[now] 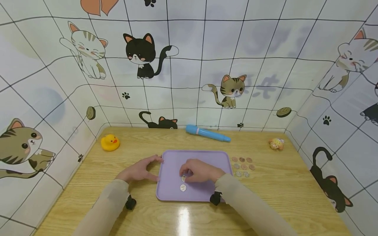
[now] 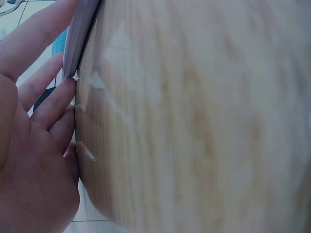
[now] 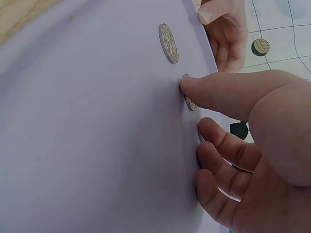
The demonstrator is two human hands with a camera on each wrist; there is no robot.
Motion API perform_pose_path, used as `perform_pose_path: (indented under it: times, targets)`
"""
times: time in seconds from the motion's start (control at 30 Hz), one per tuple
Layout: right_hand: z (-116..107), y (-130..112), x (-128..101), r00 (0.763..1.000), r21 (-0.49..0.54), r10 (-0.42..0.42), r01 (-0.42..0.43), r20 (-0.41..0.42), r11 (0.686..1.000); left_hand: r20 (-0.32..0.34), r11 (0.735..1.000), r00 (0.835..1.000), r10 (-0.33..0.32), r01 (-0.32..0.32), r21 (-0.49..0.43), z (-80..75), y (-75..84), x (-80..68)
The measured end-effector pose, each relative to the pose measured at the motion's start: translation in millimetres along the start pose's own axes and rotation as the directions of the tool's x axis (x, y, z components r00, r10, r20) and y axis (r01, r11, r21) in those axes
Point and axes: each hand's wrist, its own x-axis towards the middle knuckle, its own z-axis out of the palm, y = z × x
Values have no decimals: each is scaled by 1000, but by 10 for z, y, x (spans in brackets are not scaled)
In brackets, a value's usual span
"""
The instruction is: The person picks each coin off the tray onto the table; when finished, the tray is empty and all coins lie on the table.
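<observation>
A lilac tray lies on the table, with a silver coin near its front. My right hand is over the tray with its fingers curled down. Its thumb rests on a second silver coin, partly covered, and the fingertips come down just beyond it. A thin bright edge shows between those fingertips; what it belongs to is mostly hidden. My left hand is spread at the tray's left side, its thumb and fingers extended to the rim.
Several copper and silver coins lie in rows right of the tray. A blue pen-shaped object lies behind it. A yellow rubber duck stands at back left, a small yellowish figure at back right. Cat-patterned walls enclose the table.
</observation>
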Motion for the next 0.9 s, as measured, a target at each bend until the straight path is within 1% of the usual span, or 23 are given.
perform_pose_path:
  times: [0.27,0.5,0.73,0.9]
  targets:
    - [-1,-59,-9,1000,-9,16,-16,1,1000,4,1000,1000,3,-3,0,-14,13,-9]
    - [19,-49,16,999,-43,41,-41,0,998,4,1000,1000,0,0,8,-18,24,-14]
    - [4,-70,37,996,-43,78,-77,32,996,7,1000,1000,-1,1,2,-6,25,-16]
    - [-6,-80,49,996,-59,79,-76,47,995,4,1000,1000,-8,8,7,-3,11,-10]
